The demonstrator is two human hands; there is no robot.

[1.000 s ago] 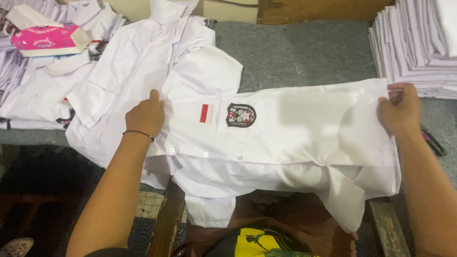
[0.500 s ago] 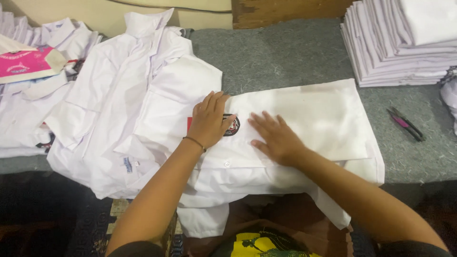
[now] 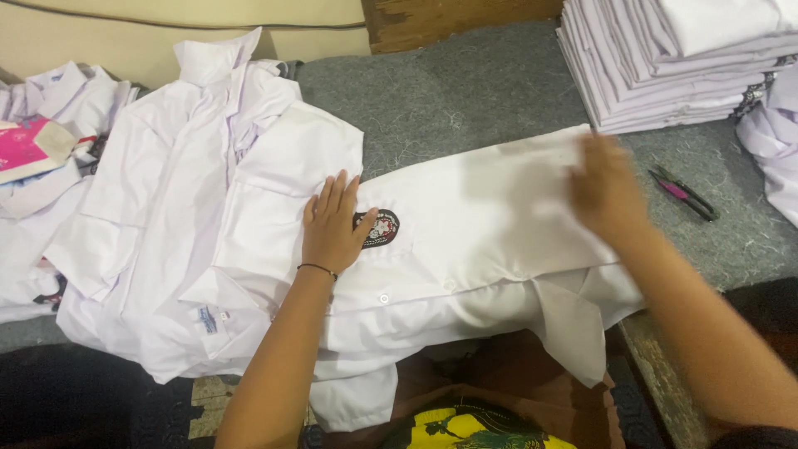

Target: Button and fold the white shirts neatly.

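Grey felt-covered worktable [image 3: 465, 91], cream wall [image 3: 166, 17] behind, brown wooden panel [image 3: 449, 17], dim floor below.

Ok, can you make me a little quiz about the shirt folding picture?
1. True or false: the left hand lies flat on the white shirt.
2. What sits beside that hand's thumb? A) a dark badge B) a zip C) a bow
3. Where is the stack of folded shirts?

Key:
1. True.
2. A.
3. At the far right of the grey table, beyond the blurred right hand.
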